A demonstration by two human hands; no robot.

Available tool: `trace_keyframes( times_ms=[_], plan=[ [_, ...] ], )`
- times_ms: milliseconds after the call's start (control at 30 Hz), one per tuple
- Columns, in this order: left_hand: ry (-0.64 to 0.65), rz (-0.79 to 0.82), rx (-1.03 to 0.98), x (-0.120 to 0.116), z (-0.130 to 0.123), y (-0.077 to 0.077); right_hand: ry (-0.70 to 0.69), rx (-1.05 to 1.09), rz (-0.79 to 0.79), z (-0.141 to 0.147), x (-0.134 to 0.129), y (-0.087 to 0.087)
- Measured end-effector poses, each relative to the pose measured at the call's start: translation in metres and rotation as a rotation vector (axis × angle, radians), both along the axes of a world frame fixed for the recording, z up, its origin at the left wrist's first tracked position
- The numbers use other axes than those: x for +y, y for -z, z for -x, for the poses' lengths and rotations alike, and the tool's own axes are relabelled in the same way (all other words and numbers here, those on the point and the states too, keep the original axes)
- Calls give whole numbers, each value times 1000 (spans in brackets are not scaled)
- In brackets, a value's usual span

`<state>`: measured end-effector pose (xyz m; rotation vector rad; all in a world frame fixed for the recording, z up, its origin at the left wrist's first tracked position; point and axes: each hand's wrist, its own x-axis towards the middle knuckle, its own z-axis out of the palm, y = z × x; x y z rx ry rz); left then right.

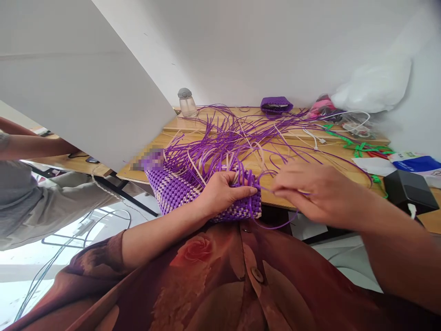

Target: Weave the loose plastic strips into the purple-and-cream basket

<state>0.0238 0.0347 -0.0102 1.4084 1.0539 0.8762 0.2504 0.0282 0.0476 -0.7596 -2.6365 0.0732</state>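
A purple and cream woven basket (pixel 179 189) rests at the table's front edge against my body, with many long loose strands (pixel 223 133) fanning out from its upper rim across the table. My left hand (pixel 223 192) grips the basket near its right corner, the thumb pressed on the outer weave and the other fingers hidden inside. To the right, my right hand (pixel 310 191) pinches a thin purple strand (pixel 267 187) that runs to that corner. Another purple strand loops below between the two hands. My right hand is slightly blurred.
On the table (pixel 292 149) stand a clear bottle (pixel 187 103) at the back left and a small purple woven pouch (pixel 275 105). To the right lie a black box (pixel 409 193), green strips (pixel 365 149), a white cable (pixel 315 138) and plastic bags (pixel 374 87). Beyond a partition (pixel 86 78) sits another person (pixel 20 197).
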Motion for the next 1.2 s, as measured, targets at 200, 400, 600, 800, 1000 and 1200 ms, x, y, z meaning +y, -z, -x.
trace_keyframes(
  times_ms=[200, 400, 600, 800, 1000, 1200],
  plan=[
    [63, -70, 34, -5, -2, -4, -60, 102, 192, 31, 5, -16],
    [-3, 16, -58, -5, 2, -3, 180, 327, 78, 31, 36, 22],
    [-54, 11, -103, -4, 2, -4, 290, 170, -291, 22, -7, 33],
    [-48, -28, -234, -4, -1, -2, 357, 285, -2, 31, -30, 33],
    [-30, -47, -118, -2, 0, 1, 424, 337, 283, 29, -28, 35],
    [3, 56, -29, -1, 1, 2, 441, 437, 270, 38, -28, 53]
  ],
)
